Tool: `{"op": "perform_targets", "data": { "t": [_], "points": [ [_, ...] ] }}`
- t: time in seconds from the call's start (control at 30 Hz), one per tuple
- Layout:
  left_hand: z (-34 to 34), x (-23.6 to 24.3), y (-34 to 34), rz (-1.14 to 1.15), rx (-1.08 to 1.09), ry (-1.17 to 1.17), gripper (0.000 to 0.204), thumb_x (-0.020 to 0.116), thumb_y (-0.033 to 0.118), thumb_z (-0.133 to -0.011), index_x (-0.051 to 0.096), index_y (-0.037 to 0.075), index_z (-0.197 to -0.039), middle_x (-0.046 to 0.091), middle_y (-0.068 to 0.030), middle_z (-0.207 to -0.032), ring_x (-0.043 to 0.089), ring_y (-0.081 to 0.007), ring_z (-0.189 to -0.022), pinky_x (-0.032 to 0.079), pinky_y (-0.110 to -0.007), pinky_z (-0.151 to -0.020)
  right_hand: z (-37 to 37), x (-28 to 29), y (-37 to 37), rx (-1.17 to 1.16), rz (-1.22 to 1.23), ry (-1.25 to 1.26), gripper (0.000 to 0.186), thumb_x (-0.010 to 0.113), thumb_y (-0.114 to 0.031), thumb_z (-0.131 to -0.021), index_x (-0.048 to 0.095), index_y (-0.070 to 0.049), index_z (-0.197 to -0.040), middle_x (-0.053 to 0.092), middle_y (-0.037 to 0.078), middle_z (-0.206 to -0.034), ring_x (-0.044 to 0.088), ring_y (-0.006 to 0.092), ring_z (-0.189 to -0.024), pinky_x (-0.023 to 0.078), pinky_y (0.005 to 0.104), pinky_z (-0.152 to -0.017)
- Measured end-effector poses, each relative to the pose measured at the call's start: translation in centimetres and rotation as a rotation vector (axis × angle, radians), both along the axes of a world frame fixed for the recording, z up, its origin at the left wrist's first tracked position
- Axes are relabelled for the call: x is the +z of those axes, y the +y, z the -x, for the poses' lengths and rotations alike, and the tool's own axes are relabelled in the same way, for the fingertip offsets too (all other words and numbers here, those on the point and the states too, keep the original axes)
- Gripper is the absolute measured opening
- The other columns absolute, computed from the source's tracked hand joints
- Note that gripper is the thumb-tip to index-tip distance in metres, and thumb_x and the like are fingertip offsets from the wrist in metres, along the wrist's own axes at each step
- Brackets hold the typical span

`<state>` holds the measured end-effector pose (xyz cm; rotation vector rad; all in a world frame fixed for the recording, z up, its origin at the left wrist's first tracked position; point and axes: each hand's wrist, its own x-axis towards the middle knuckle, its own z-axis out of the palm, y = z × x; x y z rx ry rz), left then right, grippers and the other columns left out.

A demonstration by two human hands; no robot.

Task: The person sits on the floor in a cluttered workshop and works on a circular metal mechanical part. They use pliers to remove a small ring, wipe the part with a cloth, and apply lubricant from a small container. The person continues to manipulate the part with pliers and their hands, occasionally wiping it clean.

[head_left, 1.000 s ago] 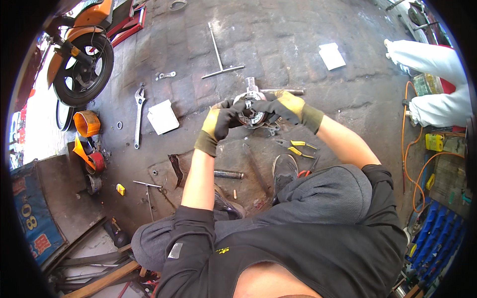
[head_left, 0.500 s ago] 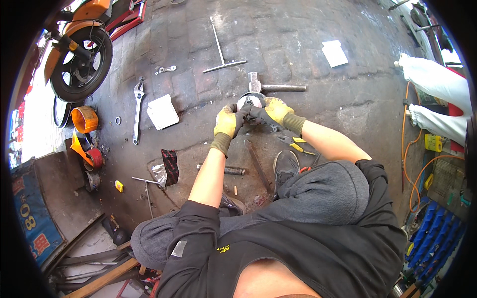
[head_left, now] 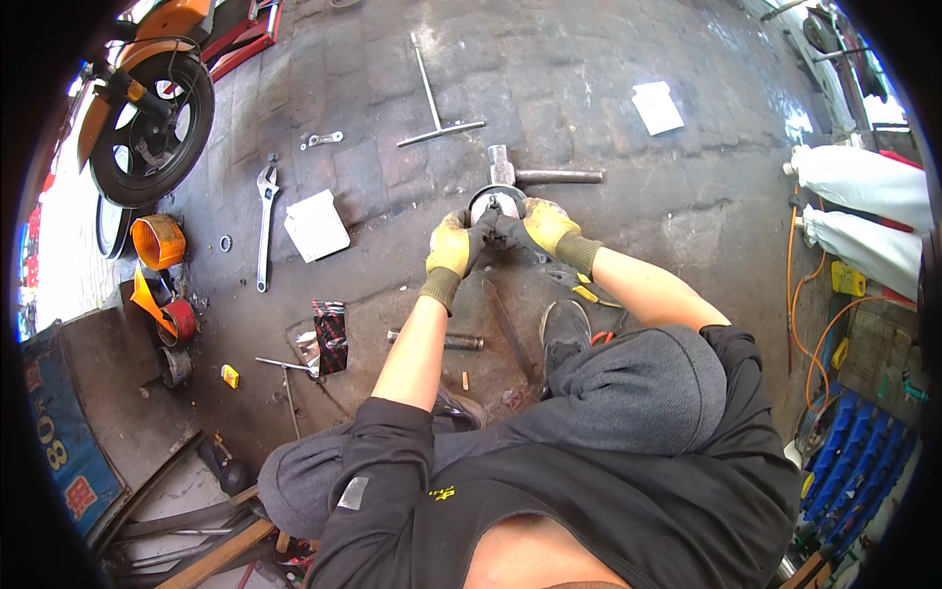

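Both my hands wear yellow gloves with dark grips and meet in front of me over the floor. My left hand [head_left: 455, 245] closes on the left side of a round silver metal part with a dark rim [head_left: 494, 198]. My right hand [head_left: 543, 228] grips the same part from the right. Fingers and glove hide its near side, so its exact kind is unclear. Just beyond it lies a hammer [head_left: 559, 177], its head close to the rim. Pliers with yellow grips [head_left: 585, 291] rest on the floor below my right wrist.
On the floor lie a T-handle wrench [head_left: 429, 93], an adjustable wrench [head_left: 265, 236], a connecting rod [head_left: 322, 139], two white sheets [head_left: 317, 226], a flat metal bar [head_left: 508, 329] and a dark cylinder [head_left: 446, 340]. An orange scooter's wheel [head_left: 152, 128] stands left; blue bins [head_left: 859, 461] stand right.
The round part tips slightly, showing more of its silver face and dark rim. My hands stay closed on it in nearly the same place. The view shifts slightly.
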<state>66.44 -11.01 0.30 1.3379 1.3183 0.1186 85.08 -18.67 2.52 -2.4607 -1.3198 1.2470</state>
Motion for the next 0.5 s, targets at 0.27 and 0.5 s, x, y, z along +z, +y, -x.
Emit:
{"op": "perform_targets", "data": {
  "t": [0.27,0.5],
  "points": [
    [0.01,-0.94,0.13,-0.037,0.015,-0.022,0.054,0.088,0.041,-0.091,0.076,-0.004,-0.120,0.080,-0.0080,-0.099,0.071,-0.0131,-0.081,0.058,-0.030,-0.075,-0.05,-0.02,0.06,0.023,0.035,-0.007,0.086,0.062,-0.073,-0.093,0.067,0.000,-0.137,0.066,0.030,-0.141,0.061,0.0438,-0.137,0.048,0.0490,-0.116],
    [-0.04,-0.55,0.53,-0.047,-0.044,0.023,0.055,0.086,0.041,-0.094,0.075,-0.005,-0.122,0.081,-0.0108,-0.106,0.075,-0.0161,-0.089,0.061,-0.032,-0.080,0.11,-0.36,-0.34,-0.069,0.028,0.013,0.087,0.065,-0.074,-0.092,0.066,-0.003,-0.142,0.066,0.026,-0.146,0.060,0.0412,-0.139,0.047,0.0480,-0.118]
  ]
}}
